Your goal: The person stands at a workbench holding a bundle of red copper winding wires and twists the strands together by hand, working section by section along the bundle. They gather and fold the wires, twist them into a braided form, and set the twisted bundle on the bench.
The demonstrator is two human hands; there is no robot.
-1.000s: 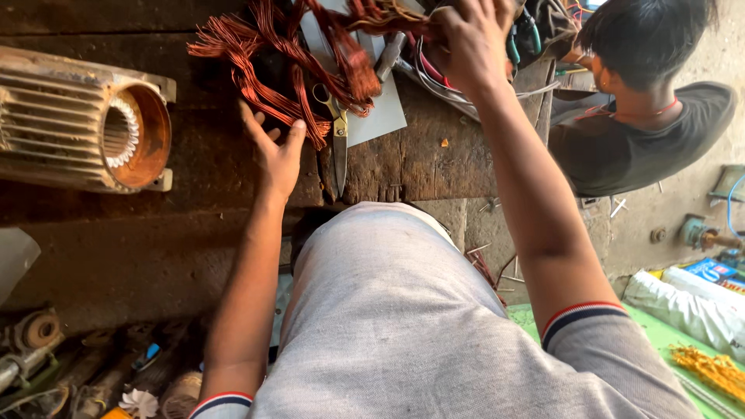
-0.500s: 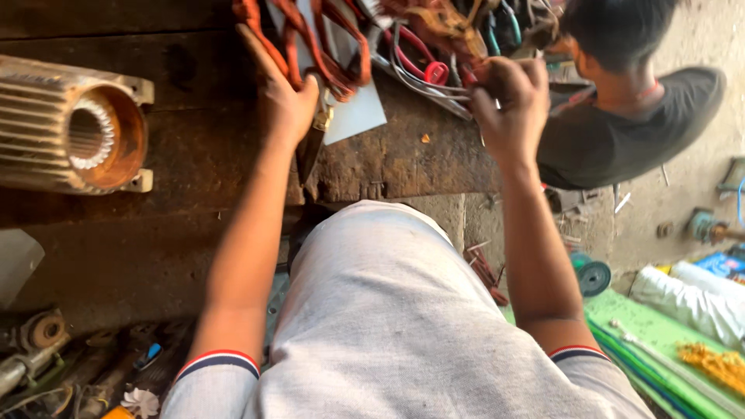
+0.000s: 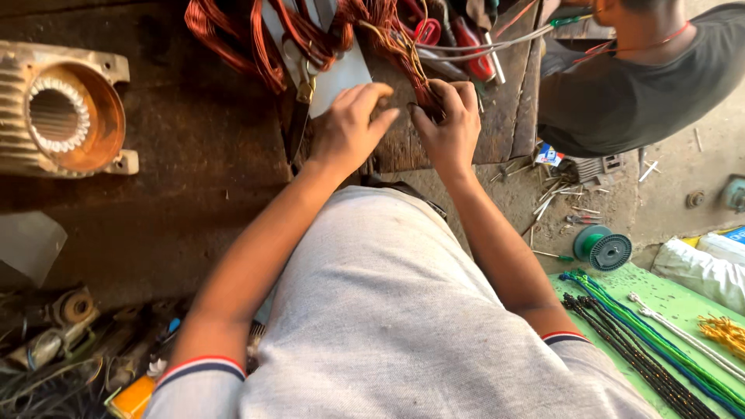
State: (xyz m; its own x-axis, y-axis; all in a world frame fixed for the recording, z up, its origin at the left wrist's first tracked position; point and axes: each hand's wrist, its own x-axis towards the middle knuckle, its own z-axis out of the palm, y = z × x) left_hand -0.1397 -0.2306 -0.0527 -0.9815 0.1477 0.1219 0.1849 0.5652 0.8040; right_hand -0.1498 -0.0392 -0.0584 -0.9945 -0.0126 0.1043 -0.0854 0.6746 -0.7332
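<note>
Copper wire bundle (image 3: 388, 39) lies at the workbench's (image 3: 194, 178) far edge. Right hand (image 3: 448, 128) is pinched on its strands; left hand (image 3: 349, 128), fingers curled, touches beside. Judged light, springy, easily kinked; best gripped near the bunched end.

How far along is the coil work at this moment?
Done: several copper coils lie wound on the bench. In hand: the left hand and right hand meet at a coil's wire ends, pinching them. Left: the motor housing beside them holds no winding in its slots, and scissors lie unused by the left hand.
</note>
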